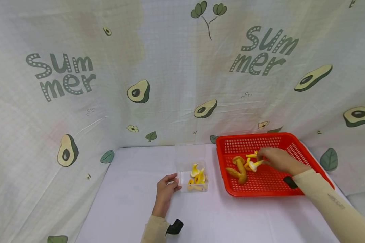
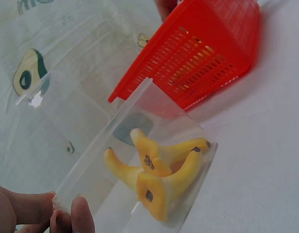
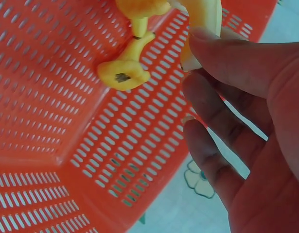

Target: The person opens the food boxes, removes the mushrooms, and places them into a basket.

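Observation:
My left hand (image 1: 165,192) pinches the left edge of a clear plastic box (image 2: 148,87) with its lid raised. Several yellow trumpet-shaped mushrooms (image 2: 151,194) lie piled inside the box. Over the red basket (image 1: 264,193), my right hand (image 1: 278,160) holds a yellow trumpet-shaped mushroom with a pale, flared end (image 1: 254,165) between thumb and fingers. Other yellow mushrooms (image 3: 122,75) lie in the basket near that hand. To their left in the basket are large brown mushrooms (image 1: 241,168).
The box and basket stand side by side on a white-covered table (image 1: 134,189), basket on the right. A printed cloth (image 1: 170,67) with avocados and lettering hangs behind the table. Black straps (image 1: 174,226) circle both wrists.

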Tool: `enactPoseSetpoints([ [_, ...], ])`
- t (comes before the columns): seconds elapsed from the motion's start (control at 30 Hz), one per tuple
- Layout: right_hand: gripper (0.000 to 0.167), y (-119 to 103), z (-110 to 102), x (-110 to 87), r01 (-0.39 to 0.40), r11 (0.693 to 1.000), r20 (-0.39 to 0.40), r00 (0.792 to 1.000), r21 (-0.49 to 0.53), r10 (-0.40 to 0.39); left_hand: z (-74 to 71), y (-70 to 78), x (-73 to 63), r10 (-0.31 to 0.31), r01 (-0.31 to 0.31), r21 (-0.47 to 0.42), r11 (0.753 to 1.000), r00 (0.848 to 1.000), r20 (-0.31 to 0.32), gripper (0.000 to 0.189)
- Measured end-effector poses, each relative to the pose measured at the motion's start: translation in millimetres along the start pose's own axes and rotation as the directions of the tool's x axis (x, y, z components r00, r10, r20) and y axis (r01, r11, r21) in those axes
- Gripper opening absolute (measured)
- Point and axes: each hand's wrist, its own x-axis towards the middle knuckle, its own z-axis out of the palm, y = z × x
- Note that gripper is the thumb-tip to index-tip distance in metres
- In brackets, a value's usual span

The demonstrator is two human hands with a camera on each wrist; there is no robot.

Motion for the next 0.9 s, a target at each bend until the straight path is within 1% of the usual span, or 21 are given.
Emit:
enactPoseSetpoints([
  [0.17, 0.019, 6, 4, 3.2, 0.005, 1.0, 0.063, 0.998, 0.009, -0.006, -0.3, -1.1, 0.5, 0.018, -0.018, -0.017, 1.0, 1.0, 0.01, 0.035],
  [0.27, 0.019, 9, 6, 5.6, 0.009, 0.999, 0.112, 0.994, 0.031, -0.012, -0.5, -0.2, 0.1, 0.015, -0.015, -0.023, 1.0, 1.0, 0.013, 0.035],
  [0.37, 0.018, 13, 10, 8.0, 0.026, 0.998, 0.144, 0.989, 0.052, -0.033, -0.4, 0.6, -0.5, 0.011, -0.011, -0.019, 1.0, 1.0, 0.012, 0.035],
  [0.5, 0.016, 18, 17, 9.6, 0.056, 0.996, 0.155, 0.986, 0.071, -0.067, 0.3, 1.2, -0.5, 0.008, -0.008, -0.016, 1.0, 1.0, 0.007, 0.035],
  [0.7, 0.015, 24, 24, 11.6, 0.077, 0.994, 0.176, 0.98, 0.083, -0.09, -0.1, 0.7, -1.2, 0.009, -0.009, -0.005, 1.0, 1.0, 0.011, 0.035],
  [0.9, 0.021, 25, 26, 13.5, 0.044, 0.995, 0.211, 0.976, 0.091, -0.063, -0.9, 0.7, -1.9, 0.01, -0.01, 0.002, 1.0, 1.0, 0.006, 0.035],
])
